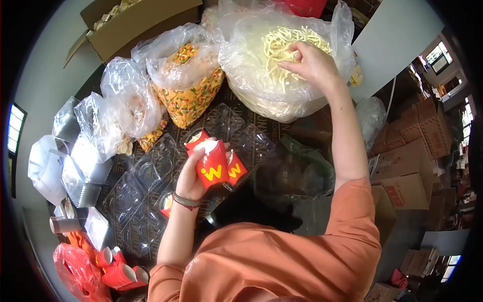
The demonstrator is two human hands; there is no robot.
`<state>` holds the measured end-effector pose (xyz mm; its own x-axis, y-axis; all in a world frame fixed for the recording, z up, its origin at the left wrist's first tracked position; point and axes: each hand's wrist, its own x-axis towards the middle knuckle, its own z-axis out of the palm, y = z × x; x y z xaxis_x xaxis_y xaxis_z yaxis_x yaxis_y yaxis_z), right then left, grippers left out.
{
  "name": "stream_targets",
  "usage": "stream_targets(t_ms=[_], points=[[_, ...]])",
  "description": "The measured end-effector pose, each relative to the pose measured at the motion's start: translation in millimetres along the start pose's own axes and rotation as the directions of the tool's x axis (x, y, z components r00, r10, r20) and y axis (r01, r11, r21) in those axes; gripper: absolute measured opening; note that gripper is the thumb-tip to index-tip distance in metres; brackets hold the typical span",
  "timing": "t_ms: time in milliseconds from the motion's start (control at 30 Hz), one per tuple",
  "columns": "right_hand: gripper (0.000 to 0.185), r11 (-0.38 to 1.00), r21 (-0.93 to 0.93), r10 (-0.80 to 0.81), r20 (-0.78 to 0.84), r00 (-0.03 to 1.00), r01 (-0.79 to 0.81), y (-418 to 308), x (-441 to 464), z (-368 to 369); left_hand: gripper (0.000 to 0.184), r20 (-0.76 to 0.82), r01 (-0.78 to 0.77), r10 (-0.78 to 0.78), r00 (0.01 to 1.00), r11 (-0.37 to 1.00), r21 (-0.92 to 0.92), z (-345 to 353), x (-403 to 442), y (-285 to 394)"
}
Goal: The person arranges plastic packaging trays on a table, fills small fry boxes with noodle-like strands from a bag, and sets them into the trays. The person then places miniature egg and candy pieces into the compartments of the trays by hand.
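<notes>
"What is your left hand doing over there?"

"From my end I'm watching through the head camera, and with the left hand (190,176) I'm gripping a red carton (214,163) bearing a yellow sign, its fingers partly disappearing behind it. The carton is sitting below the big bags, near the middle of the view."

"And the ones around it?"

"A second carton (236,169) is showing just beside it on the right, and a third carton (194,141) is peeking out behind, at upper left. I can't tell whether the hand is supporting those too."

"The right hand?"

"I'm reaching the right hand (308,61) over pale strips (274,45) in the large clear bag (244,58). Thumb and forefinger are curling toward each other with a gap showing between them; I can't tell whether any strips are being pinched."

"What else are you seeing?"

"A bag of orange pieces (188,98) is standing left of the large one. Clear plastic trays (151,173) are lying across the table nearer me. At lower left, a red plastic bag (78,274) is resting beside nested red cartons (119,276)."
</notes>
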<state>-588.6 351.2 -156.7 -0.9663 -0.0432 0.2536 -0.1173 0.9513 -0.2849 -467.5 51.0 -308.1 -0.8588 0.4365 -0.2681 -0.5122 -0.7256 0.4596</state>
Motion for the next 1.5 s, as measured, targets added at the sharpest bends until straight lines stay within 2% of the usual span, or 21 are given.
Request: stream_targets(t_ms=[33,67,133,200,367,433,500,567,633,733,800,833,900,933,1000,1133,1200,1300,1333,1433,1500], points=[[0.058,0.987,-0.126,0.1,0.032,0.994,-0.095,27,14,-8,0.051,0.061,-0.022,0.02,0.998,0.999,0.034,13,6,4],[0.058,0.987,-0.127,0.104,0.019,0.994,-0.101,48,26,-9,0.051,0.118,-0.026,0.021,0.993,0.999,0.046,24,14,8],[0.073,0.982,-0.177,0.123,0.332,0.935,-0.067,82,48,0,0.053,0.241,-0.027,0.01,0.97,0.998,0.063,59,29,14],[0.067,0.962,-0.259,0.146,0.228,0.963,-0.084,93,65,21,0.051,0.333,0.007,-0.039,0.942,0.995,0.097,87,51,18],[0.036,0.981,-0.133,0.171,0.27,0.948,-0.139,88,92,22,0.045,0.3,0.079,-0.203,0.932,0.922,0.38,147,113,35],[0.036,0.949,0.267,0.088,0.291,0.953,-0.169,93,93,6,0.04,0.295,0.024,-0.18,0.938,0.886,0.463,160,142,42],[0.036,0.9,0.356,0.153,0.28,0.948,-0.251,91,95,-3,0.037,0.282,0.007,-0.153,0.947,0.89,0.457,175,161,44],[0.039,0.964,-0.218,-0.185,-0.126,0.975,0.155,100,100,3,0.038,0.23,-0.011,-0.152,0.961,0.812,0.584,182,186,43],[0.036,0.961,-0.22,-0.17,0.005,0.985,0.167,95,108,-13,0.039,0.227,-0.021,-0.148,0.962,0.796,0.605,183,207,36],[0.036,0.957,-0.061,-0.272,0.133,0.953,0.282,70,110,-34,0.039,0.19,-0.106,-0.041,0.981,0.708,0.698,181,232,26],[0.03,0.969,0.16,-0.237,0.372,0.898,0.189,52,103,-45,0.039,0.249,-0.132,-0.053,0.967,0.732,0.669,181,241,22],[0.03,0.968,0.162,-0.239,0.373,0.897,0.19,56,103,-41,0.04,0.309,-0.151,-0.073,0.948,0.752,0.642,181,242,21],[0.03,0.847,0.52,-0.327,0.345,0.88,0.111,68,103,-32,0.04,0.365,-0.176,-0.072,0.928,0.779,0.601,176,241,20],[0.03,0.847,0.519,-0.326,0.344,0.88,0.111,67,100,-34,0.04,0.421,-0.199,-0.067,0.905,0.806,0.557,174,240,20],[0.031,0.699,0.702,-0.342,0.491,0.801,-0.133,65,93,-37,0.044,0.398,-0.191,-0.07,0.915,0.793,0.578,173,240,22],[0.033,0.84,0.54,-0.304,0.539,0.786,-0.045,59,100,-30,0.05,0.264,-0.041,-0.143,0.954,0.81,0.586,172,244,24],[0.031,0.923,0.359,-0.285,0.404,0.869,0.135,51,95,-37,0.049,0.27,-0.035,-0.164,0.949,0.794,0.607,173,241,27],[0.03,0.641,0.724,-0.517,0.164,0.84,0.253,62,110,-17,0.048,0.258,-0.001,-0.251,0.933,0.716,0.698,180,230,30],[0.03,0.642,0.724,-0.513,0.161,0.843,0.253,57,109,-16,0.047,0.24,0.017,-0.312,0.919,0.64,0.768,183,228,31],[0.034,0.747,0.658,-0.464,0.417,0.782,0.092,48,106,-18,0.046,0.236,0.029,-0.303,0.923,0.667,0.745,183,233,30],[0.039,0.862,0.498,-0.213,0.521,0.826,-0.092,51,100,-30,0.046,0.281,0.016,-0.274,0.92,0.742,0.67,178,236,34]])
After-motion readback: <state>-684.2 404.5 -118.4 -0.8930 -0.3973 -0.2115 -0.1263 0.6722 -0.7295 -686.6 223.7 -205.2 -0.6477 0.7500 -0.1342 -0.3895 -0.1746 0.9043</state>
